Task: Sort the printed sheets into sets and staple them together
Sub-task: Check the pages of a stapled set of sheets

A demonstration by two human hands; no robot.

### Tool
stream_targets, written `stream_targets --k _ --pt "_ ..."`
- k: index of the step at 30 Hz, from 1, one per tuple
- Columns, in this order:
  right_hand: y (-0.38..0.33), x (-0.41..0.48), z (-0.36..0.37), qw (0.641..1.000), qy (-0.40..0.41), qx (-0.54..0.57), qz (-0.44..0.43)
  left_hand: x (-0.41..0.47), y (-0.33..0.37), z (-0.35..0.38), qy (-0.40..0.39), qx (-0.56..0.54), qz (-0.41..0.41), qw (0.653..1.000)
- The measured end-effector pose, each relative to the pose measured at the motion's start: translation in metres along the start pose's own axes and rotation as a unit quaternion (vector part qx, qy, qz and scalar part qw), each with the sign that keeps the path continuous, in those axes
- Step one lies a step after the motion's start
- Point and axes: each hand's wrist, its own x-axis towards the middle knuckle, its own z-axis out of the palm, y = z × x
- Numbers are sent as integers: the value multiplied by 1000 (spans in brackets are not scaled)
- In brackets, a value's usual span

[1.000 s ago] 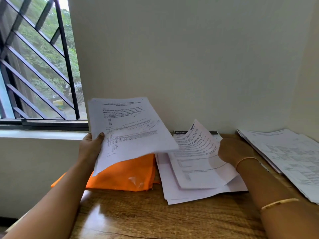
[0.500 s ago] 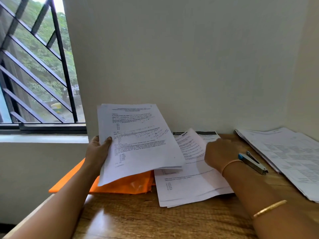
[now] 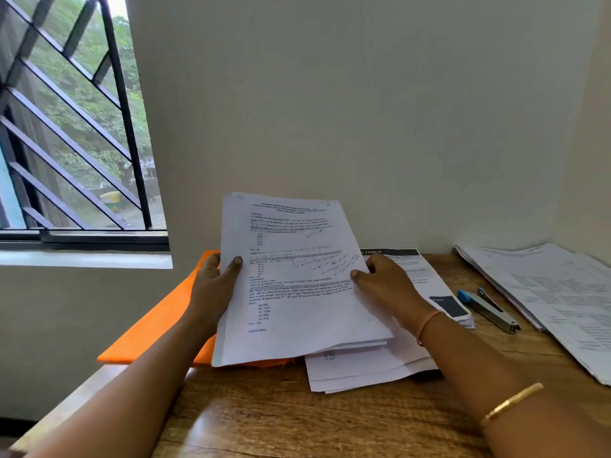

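A set of printed sheets (image 3: 297,285) with handwritten notes is held tilted above the wooden table (image 3: 297,421). My left hand (image 3: 215,285) grips its left edge, thumb on the front. My right hand (image 3: 386,285) grips its right edge, thumb on the page. Below lies a loose pile of printed sheets (image 3: 373,368) with a page headed "TABLE" at the back. A stapler (image 3: 489,309) with a blue end lies on the table to the right of that pile.
An orange folder (image 3: 158,328) lies at the table's left edge under the held sheets. A large stack of printed pages (image 3: 555,295) fills the right corner. Walls close in behind and right; a barred window (image 3: 72,127) is at left.
My right hand left the pile on the table and took hold of the held set's right edge. My left hand brought the set to the right, over the pile.
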Motion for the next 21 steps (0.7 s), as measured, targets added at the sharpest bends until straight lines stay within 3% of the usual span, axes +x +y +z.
stream_targets --k 5,12,17,21 --pt "2 1 -3 999 30 -13 -10 1 1 0 9 -3 -5 1000" --pt "12 2 -25 980 94 -175 -2 9 -4 -8 65 90 17 994" --pt "22 2 -43 913 132 -386 2 14 -9 -16 112 132 -3 985" --pt "26 1 -45 882 111 -456 50 18 -13 -24 158 139 -33 977"
